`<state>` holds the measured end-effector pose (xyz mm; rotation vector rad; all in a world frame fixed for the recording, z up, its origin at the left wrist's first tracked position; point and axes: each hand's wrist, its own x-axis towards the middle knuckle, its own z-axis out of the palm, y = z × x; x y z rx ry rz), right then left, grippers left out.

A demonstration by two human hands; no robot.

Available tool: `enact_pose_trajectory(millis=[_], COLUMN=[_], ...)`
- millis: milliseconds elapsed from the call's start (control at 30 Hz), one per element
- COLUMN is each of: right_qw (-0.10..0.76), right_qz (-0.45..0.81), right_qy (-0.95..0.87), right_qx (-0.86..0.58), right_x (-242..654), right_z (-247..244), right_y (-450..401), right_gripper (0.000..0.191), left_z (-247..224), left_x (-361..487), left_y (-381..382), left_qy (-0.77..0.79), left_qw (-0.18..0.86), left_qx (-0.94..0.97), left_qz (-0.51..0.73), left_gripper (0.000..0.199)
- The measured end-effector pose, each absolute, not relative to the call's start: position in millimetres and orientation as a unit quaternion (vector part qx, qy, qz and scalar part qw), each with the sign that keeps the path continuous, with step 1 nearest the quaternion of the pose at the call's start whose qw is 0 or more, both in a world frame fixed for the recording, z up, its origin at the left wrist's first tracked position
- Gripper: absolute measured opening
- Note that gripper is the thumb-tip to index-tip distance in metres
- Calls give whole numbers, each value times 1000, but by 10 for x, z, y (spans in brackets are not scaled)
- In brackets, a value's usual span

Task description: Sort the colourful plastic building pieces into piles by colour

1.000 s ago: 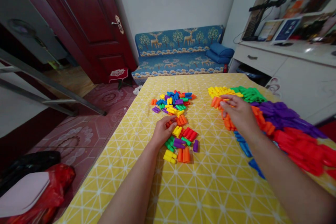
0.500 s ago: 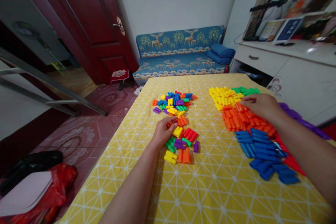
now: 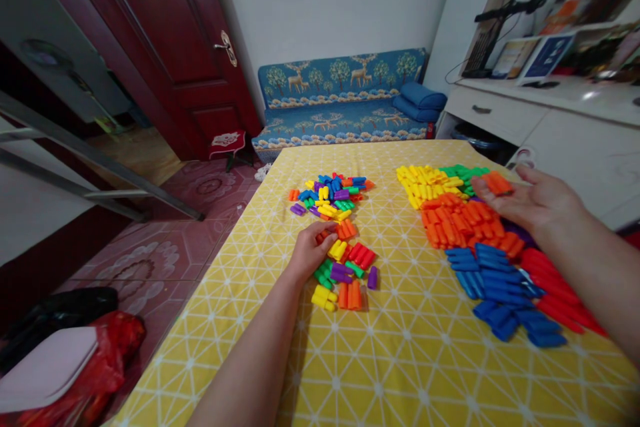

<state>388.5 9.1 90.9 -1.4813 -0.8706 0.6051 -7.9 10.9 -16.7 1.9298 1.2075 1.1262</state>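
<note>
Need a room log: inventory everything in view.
Mixed pieces: many, multicoloured, table left
Sorted pieces: many, six colours, table right
Table: one, yellow-clothed, centre
Sofa: one, blue, back
Rolled cushions: two, blue, on sofa
Door: one, dark red, back left
Stool: one, red, by door
Fan: one, unclear, far left
Metal frame: one, grey, left
Bags: two, black and red, floor
Lid: one, pale, on red bag
Cabinet: one, white, right
Cabinet-top items: unclear, mixed, right
Left hand: one, bare, at mixed pieces
Right hand: one, bare, holding orange pieces

Multicoloured pieces [image 3: 450, 220] in separate heaps
</note>
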Motion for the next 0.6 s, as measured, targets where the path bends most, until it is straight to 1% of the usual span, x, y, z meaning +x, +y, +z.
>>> enact_pose_trajectory(millis=[67,100,233,333,400,467,533,600], right_qw=[648,659,670,649,627,617,605,567], right_qz=[404,426,423,417,379,305,218,140], right_qy=[-267,-239,-233,-276,-311,-337,-365,-415], right_qx=[-588,-572,-564,-573,-605,-642,-673,-698], right_x=[3832,3792,3605,3517,3519,3581,3697,3840], right_z=[931,936,935,908,854,756,619,467], right_y=[64,48,-46,-125,-156,-157,-134,-99], right_gripper=[31,27,26,22,19,17,19,24], left_z=[-175,-182,-218,-238,-247,-253,-256,-252], left_x=[-80,-82,-88,-94,-99,-104,-106,-104], left_y=[110,112,126,139,147,153,157,157], left_qy=[454,454,454,451,448,444,442,443], left_qw=[297,297,301,299,297,297,299,299], left_qx=[726,727,726,729,731,733,733,732], left_qz=[422,422,420,419,420,421,422,422], left_gripper=[24,24,25,25,24,24,24,24])
